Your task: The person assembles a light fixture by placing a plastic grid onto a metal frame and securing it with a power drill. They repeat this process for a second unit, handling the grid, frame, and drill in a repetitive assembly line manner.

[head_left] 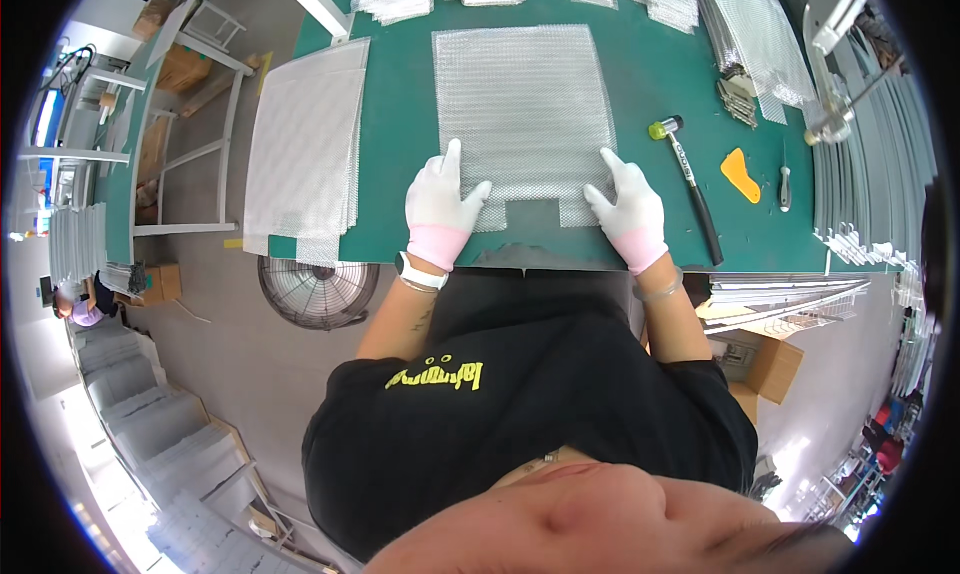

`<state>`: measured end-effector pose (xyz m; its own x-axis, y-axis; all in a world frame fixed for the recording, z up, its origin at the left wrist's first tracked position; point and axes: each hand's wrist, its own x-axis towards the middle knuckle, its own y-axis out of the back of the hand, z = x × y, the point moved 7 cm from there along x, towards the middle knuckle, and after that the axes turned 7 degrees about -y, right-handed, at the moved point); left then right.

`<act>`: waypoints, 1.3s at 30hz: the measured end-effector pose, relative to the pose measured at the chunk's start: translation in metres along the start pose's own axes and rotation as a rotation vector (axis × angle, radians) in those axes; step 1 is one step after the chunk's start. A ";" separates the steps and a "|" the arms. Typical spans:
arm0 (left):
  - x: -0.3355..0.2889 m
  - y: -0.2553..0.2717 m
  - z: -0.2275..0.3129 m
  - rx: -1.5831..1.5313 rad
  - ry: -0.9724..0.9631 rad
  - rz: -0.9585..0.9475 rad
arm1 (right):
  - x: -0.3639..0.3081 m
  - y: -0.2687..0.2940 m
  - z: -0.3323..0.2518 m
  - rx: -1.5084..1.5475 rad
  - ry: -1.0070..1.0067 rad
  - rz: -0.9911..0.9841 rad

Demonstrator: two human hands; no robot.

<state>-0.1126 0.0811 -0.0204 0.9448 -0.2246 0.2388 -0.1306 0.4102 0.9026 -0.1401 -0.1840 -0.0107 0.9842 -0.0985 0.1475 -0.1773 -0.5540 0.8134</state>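
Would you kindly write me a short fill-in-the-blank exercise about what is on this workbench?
1. Both gloved hands, the left hand and the right hand, press flat on a sheet of ____ wrap.
2. The table has a ____ top.
3. The mallet lies to the ____ of the right hand.
4. Beside the mallet lies an ____ scraper.

Missing words: bubble; green; right; orange
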 end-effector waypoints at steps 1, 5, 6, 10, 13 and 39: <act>0.000 0.000 -0.001 -0.003 -0.003 0.005 | 0.000 -0.001 0.000 -0.009 -0.002 -0.004; -0.001 -0.004 -0.005 -0.003 -0.012 -0.002 | 0.002 -0.002 0.000 -0.031 -0.003 -0.017; 0.000 -0.005 -0.005 -0.001 -0.013 -0.009 | 0.003 -0.002 0.000 -0.037 -0.011 -0.028; -0.001 -0.005 -0.005 -0.017 -0.007 -0.004 | 0.002 -0.004 0.001 -0.063 -0.034 -0.059; 0.000 -0.007 -0.007 -0.007 -0.034 0.000 | 0.002 -0.005 0.002 -0.074 -0.034 -0.067; 0.022 0.050 0.001 0.018 -0.167 0.137 | 0.323 -0.068 -0.093 -0.435 -0.069 -0.073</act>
<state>-0.0984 0.0960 0.0302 0.8549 -0.3122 0.4144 -0.2610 0.4315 0.8635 0.1900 -0.1016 0.0341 0.9892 -0.1356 0.0550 -0.0771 -0.1635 0.9835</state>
